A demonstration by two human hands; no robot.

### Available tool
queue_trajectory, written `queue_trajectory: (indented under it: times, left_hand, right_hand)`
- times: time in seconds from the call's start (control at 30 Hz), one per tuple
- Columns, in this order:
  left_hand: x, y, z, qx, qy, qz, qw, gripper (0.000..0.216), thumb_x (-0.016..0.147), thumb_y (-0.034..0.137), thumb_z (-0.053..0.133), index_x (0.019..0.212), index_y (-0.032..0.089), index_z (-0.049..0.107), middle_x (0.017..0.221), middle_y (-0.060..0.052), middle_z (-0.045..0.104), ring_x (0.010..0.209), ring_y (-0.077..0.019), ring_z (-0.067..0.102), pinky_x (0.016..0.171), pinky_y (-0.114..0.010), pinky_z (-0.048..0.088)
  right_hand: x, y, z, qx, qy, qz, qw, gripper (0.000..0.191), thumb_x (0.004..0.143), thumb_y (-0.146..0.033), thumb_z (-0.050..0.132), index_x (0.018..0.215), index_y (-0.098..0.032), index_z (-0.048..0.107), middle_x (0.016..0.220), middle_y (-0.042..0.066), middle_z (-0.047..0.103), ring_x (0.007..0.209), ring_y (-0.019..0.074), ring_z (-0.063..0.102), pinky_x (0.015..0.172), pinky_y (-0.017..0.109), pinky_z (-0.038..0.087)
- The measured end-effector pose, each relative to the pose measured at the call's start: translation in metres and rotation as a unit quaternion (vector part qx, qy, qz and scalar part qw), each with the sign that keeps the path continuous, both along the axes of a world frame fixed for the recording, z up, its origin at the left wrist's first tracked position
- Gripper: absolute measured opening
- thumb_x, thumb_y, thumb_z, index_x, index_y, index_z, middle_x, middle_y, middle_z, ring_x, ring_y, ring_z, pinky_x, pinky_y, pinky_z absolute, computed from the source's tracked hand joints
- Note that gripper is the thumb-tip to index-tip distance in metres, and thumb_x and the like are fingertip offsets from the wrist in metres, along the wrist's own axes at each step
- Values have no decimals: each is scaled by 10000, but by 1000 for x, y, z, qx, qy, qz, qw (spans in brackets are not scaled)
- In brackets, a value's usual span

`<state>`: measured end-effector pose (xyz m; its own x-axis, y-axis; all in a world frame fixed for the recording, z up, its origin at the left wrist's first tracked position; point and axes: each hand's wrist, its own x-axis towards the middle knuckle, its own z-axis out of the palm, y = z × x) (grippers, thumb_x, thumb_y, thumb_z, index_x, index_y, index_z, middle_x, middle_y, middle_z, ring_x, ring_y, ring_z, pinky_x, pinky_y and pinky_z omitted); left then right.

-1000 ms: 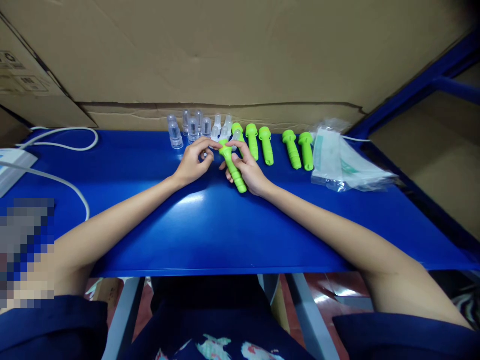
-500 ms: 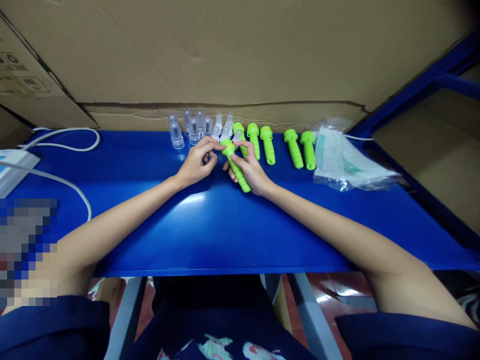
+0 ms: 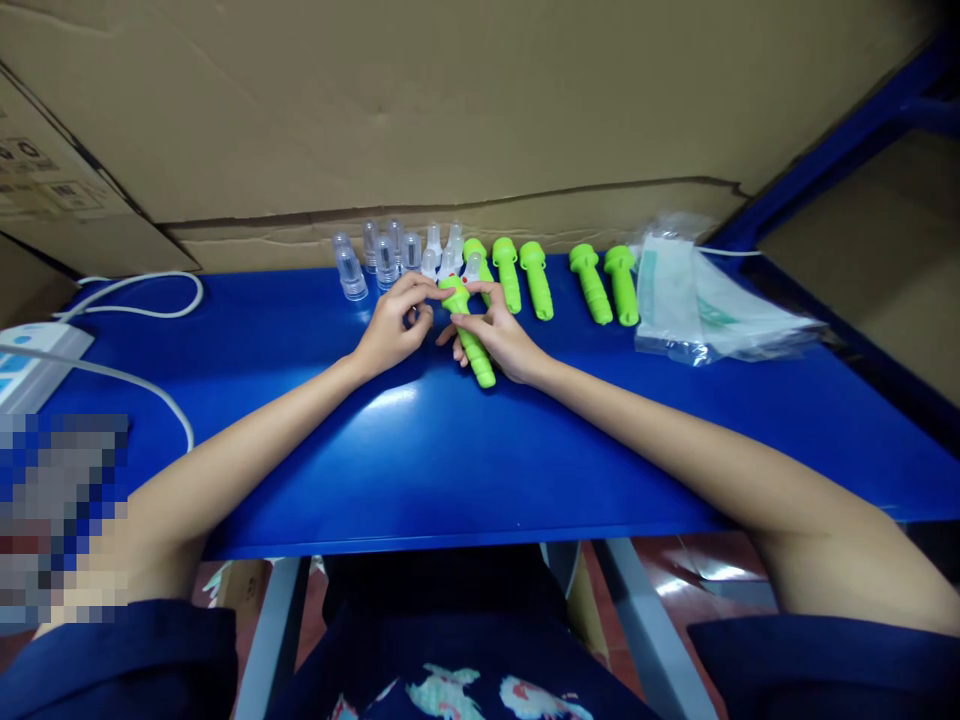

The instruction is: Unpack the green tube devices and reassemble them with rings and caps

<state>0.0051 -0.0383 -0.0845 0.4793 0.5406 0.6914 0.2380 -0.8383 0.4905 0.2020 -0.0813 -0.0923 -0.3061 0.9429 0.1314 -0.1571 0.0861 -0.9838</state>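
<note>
Near the middle of the table, my right hand (image 3: 504,335) is closed around a bright green flashlight (image 3: 474,352), its wider head tilted away from me. A small red spot (image 3: 465,281) shows beside that head. My left hand (image 3: 395,322) is at the head from the left, index fingertip touching it. Its thumb and other fingers are curled in, and whatever they might hold is hidden. Just behind the hands stand several small whitish translucent caps (image 3: 448,262). More green flashlights (image 3: 537,280) lie in a row to the right.
Several clear plastic cylinders (image 3: 349,268) stand at the back left of the blue table (image 3: 375,470). Plastic-wrapped white-and-green packets (image 3: 705,310) lie at the right. A white power strip (image 3: 49,360) with a looping cable is at the left, and a cardboard wall (image 3: 450,110) rises behind.
The view has shifted slightly. Both hands stay at the same green flashlight, whose lower end has swung a little to the left. My right thumb has slid slightly up toward its head.
</note>
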Motion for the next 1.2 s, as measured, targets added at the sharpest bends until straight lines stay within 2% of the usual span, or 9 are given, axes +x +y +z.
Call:
queue_trajectory:
  times: [0.2, 0.3, 0.43, 0.53, 0.63, 0.73, 0.83, 1.0, 1.2]
  left_hand:
    - [0, -1, 2, -17, 6, 6, 1000, 309, 956, 115, 501, 1118, 165, 759, 1108, -85, 682, 832, -112, 617, 707, -207, 493]
    - [1, -2, 2, -34, 8, 11, 999, 304, 943, 109, 497, 1081, 160, 763, 1062, -78, 691, 771, -105, 610, 692, -217, 485]
    - [1, 1, -1, -102, -29, -1, 994, 382, 932, 111, 498, 1268, 172, 669, 993, -43, 675, 648, -72, 603, 658, -213, 487]
    - [2, 4, -4, -168, -76, -15, 983, 378, 967, 227, 560, 1341, 183, 579, 967, -26, 657, 630, -74, 621, 643, -206, 515]
    - [3, 6, -5, -193, -73, -11, 978, 392, 1000, 426, 601, 1308, 183, 607, 1014, -47, 670, 640, -81, 635, 630, -209, 523]
    - [4, 5, -3, -215, -67, -11, 974, 571, 982, 646, 594, 1294, 169, 632, 966, -54, 695, 634, -98, 637, 611, -218, 526]
    - [5, 3, -1, -235, -66, -14, 970, 729, 927, 793, 572, 1255, 148, 662, 912, -58, 714, 630, -109, 631, 614, -228, 537]
    - [5, 4, 1, -234, -78, -16, 969, 758, 914, 828, 554, 1211, 146, 701, 813, -32, 685, 635, -113, 626, 631, -231, 533]
    - [4, 3, 3, -244, -81, -21, 966, 772, 934, 825, 517, 1189, 124, 717, 750, -20, 661, 630, -110, 614, 625, -225, 524]
  right_hand:
    - [0, -1, 0, -9, 3, -1, 1000, 638, 833, -507, 785, 1127, -289, 262, 724, -90, 684, 504, 146, 649, 464, 248, 545]
    - [1, -1, 0, -6, -1, -1, 1000, 645, 842, -521, 800, 1113, -293, 262, 747, -80, 703, 505, 142, 654, 467, 246, 552]
    - [1, -1, 1, -4, -7, 14, 1000, 664, 835, -526, 822, 1099, -294, 259, 769, -69, 720, 505, 142, 658, 468, 253, 564]
    - [0, -2, 1, 3, -5, 13, 1000, 678, 824, -533, 830, 1100, -293, 259, 771, -60, 727, 498, 143, 652, 456, 249, 554]
    - [0, -2, 1, 16, -3, 20, 1000, 686, 837, -552, 820, 1164, -290, 276, 787, -59, 727, 508, 136, 651, 470, 246, 553]
    - [2, -1, 0, 13, 4, 54, 998, 681, 887, -596, 757, 1258, -279, 282, 820, -37, 735, 541, 141, 664, 495, 249, 553]
    - [4, 0, 1, 2, -2, 78, 997, 587, 946, -604, 666, 1294, -233, 375, 876, 16, 746, 569, 141, 667, 506, 252, 540]
    - [3, -3, 8, -4, -20, 51, 998, 419, 976, -525, 595, 1187, -171, 523, 860, 37, 708, 521, 114, 596, 458, 245, 484]
    - [4, -2, 11, -29, -17, 69, 997, 333, 951, -499, 572, 1049, -185, 528, 801, 62, 719, 449, 113, 539, 383, 242, 409]
